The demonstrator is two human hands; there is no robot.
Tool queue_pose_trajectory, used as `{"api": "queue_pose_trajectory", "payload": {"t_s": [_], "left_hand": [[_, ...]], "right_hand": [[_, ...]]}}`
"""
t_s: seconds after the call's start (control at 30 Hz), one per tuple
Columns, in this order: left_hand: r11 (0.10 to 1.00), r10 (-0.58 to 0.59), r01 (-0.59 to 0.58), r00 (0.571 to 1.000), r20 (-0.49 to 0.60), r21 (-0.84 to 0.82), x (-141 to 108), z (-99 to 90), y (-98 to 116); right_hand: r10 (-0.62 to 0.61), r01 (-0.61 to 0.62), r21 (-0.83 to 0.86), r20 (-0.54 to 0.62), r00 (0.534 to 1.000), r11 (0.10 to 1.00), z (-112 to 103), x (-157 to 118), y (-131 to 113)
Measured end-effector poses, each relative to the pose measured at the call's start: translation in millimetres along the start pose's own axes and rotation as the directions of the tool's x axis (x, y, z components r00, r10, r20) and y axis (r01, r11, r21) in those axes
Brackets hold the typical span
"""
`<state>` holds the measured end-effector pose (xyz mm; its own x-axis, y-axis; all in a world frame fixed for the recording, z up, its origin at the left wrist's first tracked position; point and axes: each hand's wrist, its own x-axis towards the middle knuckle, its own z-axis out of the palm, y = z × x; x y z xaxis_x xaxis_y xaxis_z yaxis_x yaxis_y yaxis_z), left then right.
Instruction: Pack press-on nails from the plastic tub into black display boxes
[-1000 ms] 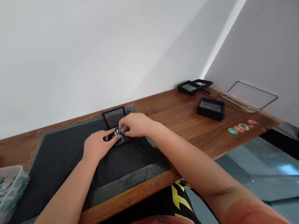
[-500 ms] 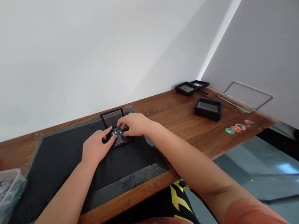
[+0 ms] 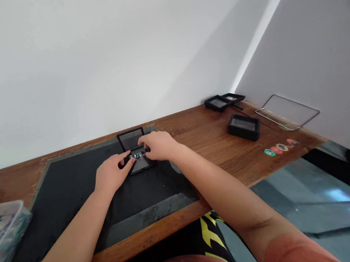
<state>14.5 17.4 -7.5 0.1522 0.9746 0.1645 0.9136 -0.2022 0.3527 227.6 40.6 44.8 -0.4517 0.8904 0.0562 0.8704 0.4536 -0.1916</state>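
Observation:
An open black-framed display case (image 3: 141, 166) with clear film panels lies on the dark mat, its lid (image 3: 131, 139) raised toward the wall. Across the lower panel runs a short row of small shiny beads (image 3: 137, 156), teal and silvery; whether they are strung as a bracelet is too small to tell. My left hand (image 3: 112, 171) pinches the row's left end between thumb and forefinger. At the right end, my right hand (image 3: 159, 145) has its thumb and fingers closed on the beads, its fingertips partly hidden.
A clear plastic tub (image 3: 6, 235) of small wrapped pieces stands at the left on the dark mat (image 3: 71, 179). On the wooden table's right are a closed black case (image 3: 244, 127), more open cases (image 3: 219, 103), round stickers (image 3: 276, 149) and a wire frame (image 3: 301, 107) against the wall.
The right fingers have shifted slightly, showing more of the case's lower panel and beads. Both hands stay at the case. The view has tilted a little.

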Motion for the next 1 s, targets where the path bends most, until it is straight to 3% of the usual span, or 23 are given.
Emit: {"api": "queue_pose_trajectory", "payload": {"t_s": [0.3, 0.8, 1.0], "left_hand": [[0.994, -0.085, 0.087, 0.996, 0.035, -0.071, 4, -0.2, -3], [0.999, -0.019, 0.022, 0.997, 0.071, -0.031, 5, -1.6, -6], [0.999, -0.029, 0.031, 0.996, 0.083, -0.021, 5, -2.4, -6]], "right_hand": [[-0.024, 0.023, 0.015, 0.026, 0.999, 1.0, 1, 0, 0], [-0.022, 0.023, 0.013, -0.07, 0.997, 1.0, 11, 7, 3], [-0.073, 0.073, 0.021, -0.006, 0.997, 0.997, 10, 7, 1]]}}
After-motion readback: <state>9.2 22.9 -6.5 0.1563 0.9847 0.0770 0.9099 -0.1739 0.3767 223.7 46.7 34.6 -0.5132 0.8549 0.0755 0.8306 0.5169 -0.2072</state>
